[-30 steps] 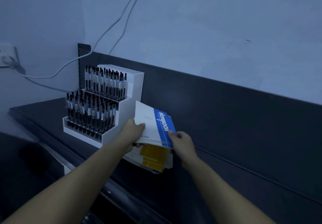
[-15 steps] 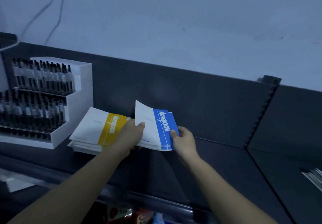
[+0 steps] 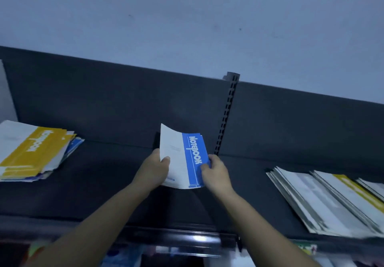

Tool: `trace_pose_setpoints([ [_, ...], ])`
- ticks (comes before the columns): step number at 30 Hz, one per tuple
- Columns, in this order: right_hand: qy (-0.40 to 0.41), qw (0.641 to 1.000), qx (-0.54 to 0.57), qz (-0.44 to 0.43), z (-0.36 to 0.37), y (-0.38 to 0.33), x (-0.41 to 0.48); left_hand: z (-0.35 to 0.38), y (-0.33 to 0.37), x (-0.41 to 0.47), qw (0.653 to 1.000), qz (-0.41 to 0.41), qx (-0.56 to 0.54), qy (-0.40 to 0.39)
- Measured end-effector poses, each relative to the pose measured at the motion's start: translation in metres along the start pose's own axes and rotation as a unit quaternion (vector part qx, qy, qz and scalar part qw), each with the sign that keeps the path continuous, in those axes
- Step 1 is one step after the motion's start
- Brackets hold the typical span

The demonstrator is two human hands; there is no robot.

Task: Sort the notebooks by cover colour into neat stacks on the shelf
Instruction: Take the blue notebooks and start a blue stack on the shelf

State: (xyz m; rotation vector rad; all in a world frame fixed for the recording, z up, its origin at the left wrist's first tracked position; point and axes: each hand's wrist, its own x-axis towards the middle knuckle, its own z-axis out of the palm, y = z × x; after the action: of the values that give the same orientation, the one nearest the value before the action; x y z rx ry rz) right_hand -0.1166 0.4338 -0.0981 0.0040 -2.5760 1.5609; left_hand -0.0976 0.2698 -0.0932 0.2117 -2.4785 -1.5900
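Now the blue notebooks (image 3: 188, 158), clamped between left hand (image 3: 152, 171) and right hand (image 3: 216, 172), hover over open shelf (image 3: 108, 183), no longer beside the yellow-topped pile (image 3: 31, 152) at nine o'clock; a separate blue stack likely begins here.

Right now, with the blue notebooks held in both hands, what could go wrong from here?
1. The left hand and right hand pinch the blue notebooks by their lower edges; the top corner curls, so the bundle may fan out or slip.
2. The yellow-topped pile has blue covers poking out underneath, so colours could stay mixed.
3. The fanned pile lies near the shelf front edge; a bump might slide it off.
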Motion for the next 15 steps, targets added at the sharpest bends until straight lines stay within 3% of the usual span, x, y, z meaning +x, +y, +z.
trace_pose_setpoints([
  [15, -0.005, 0.968, -0.247, 0.052, -0.127, 0.093, 0.003, 0.14, 0.018, -0.025, 0.976, 0.003, 0.193, -0.101],
])
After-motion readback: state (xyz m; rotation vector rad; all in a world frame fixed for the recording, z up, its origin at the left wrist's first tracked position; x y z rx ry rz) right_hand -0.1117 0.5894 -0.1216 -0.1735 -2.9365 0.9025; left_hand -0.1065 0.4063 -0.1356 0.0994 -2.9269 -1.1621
